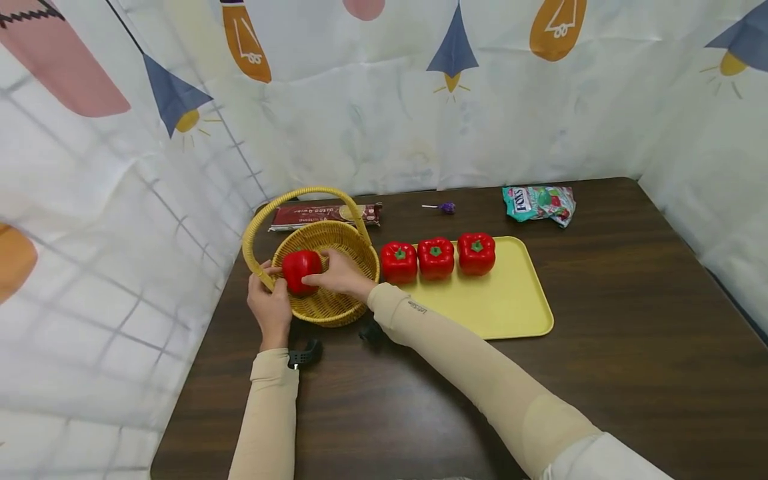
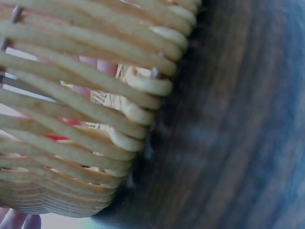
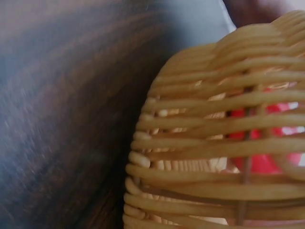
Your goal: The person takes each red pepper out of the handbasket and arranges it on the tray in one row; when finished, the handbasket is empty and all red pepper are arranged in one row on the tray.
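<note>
A red bell pepper (image 1: 301,272) is inside the yellow wicker basket (image 1: 336,313), towards its left side, under the tall arched handle (image 1: 312,191). My left hand (image 1: 272,310) reaches over the left rim and grips the pepper with thumb and fingers. From the right, my right hand (image 1: 343,275) pinches the same pepper, its thumb across the front and its fingers behind. In the left wrist view the basket weave (image 2: 81,143) fills the left half. Red pepper skin (image 3: 259,162) shows through the weave in the right wrist view.
Three more red peppers (image 1: 436,259) line the back left of a yellow tray (image 1: 510,300). Behind the basket lies a brown biscuit packet (image 1: 288,217). A purple lollipop (image 1: 447,208) and a teal candy bag (image 1: 534,202) lie at the dark table's back edge.
</note>
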The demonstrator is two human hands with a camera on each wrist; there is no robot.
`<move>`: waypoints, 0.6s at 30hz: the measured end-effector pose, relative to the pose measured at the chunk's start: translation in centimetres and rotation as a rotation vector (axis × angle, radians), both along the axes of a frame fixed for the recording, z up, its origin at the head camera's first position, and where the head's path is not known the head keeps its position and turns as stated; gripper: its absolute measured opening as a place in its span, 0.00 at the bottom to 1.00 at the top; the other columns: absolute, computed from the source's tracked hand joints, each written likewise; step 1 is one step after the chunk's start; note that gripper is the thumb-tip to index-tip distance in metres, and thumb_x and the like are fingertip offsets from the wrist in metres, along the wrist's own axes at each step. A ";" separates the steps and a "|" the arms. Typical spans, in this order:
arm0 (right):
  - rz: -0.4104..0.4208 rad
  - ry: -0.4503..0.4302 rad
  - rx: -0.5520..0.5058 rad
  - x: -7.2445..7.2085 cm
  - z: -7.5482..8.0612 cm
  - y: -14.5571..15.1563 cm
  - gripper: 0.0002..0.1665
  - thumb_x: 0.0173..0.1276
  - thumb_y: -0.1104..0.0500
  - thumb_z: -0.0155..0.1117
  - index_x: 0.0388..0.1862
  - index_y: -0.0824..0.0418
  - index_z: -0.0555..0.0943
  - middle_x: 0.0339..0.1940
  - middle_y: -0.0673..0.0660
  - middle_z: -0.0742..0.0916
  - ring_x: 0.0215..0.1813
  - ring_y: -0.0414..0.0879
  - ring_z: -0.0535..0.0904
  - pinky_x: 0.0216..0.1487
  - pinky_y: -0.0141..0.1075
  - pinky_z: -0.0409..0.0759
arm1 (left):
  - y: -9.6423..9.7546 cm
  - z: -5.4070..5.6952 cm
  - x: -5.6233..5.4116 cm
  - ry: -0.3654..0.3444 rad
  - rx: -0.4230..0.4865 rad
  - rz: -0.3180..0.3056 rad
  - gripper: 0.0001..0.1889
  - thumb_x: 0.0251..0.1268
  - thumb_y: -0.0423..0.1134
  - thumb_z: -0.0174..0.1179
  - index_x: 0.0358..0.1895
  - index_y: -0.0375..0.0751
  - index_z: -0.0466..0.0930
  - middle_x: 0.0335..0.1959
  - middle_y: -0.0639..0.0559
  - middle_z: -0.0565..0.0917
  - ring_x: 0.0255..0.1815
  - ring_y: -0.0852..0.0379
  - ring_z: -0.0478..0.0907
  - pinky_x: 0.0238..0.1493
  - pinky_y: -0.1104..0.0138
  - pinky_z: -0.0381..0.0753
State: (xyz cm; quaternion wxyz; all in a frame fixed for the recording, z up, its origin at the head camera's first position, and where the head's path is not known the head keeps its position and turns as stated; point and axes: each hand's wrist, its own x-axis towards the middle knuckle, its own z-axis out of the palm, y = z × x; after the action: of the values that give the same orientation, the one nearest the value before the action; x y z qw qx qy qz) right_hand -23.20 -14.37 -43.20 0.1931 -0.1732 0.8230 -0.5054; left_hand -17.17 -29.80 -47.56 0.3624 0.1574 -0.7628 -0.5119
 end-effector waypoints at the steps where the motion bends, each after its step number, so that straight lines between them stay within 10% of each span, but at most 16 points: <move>1: 0.003 0.007 0.007 -0.1 -0.1 -0.1 0.48 0.58 0.45 0.72 0.72 0.62 0.64 0.62 0.60 0.78 0.55 0.50 0.75 0.56 0.42 0.76 | 0.1 0.0 0.1 -0.003 0.004 0.002 0.10 0.60 0.28 0.53 0.42 0.31 0.80 0.58 0.48 0.78 0.60 0.50 0.73 0.59 0.55 0.74; 13: 0.049 0.027 0.002 -0.7 -0.5 -1.2 0.48 0.57 0.43 0.73 0.71 0.59 0.65 0.63 0.58 0.77 0.58 0.50 0.76 0.57 0.43 0.77 | 0.3 0.2 0.3 0.048 0.061 0.001 0.15 0.59 0.25 0.51 0.50 0.27 0.72 0.58 0.45 0.81 0.55 0.47 0.78 0.46 0.76 0.73; 18: 0.021 -0.015 -0.018 -0.7 -0.4 -1.5 0.42 0.56 0.44 0.75 0.63 0.60 0.68 0.58 0.58 0.79 0.53 0.49 0.77 0.50 0.39 0.80 | 1.2 1.9 1.1 0.055 0.086 -0.025 0.17 0.59 0.24 0.51 0.52 0.22 0.69 0.58 0.38 0.79 0.55 0.40 0.77 0.43 0.78 0.75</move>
State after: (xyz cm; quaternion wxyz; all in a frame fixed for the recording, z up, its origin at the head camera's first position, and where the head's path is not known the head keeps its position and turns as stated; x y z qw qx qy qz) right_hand -23.86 -15.86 -43.62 0.2029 -0.1800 0.8150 -0.5120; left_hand -16.04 -28.56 -45.64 0.3699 0.1489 -0.7318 -0.5528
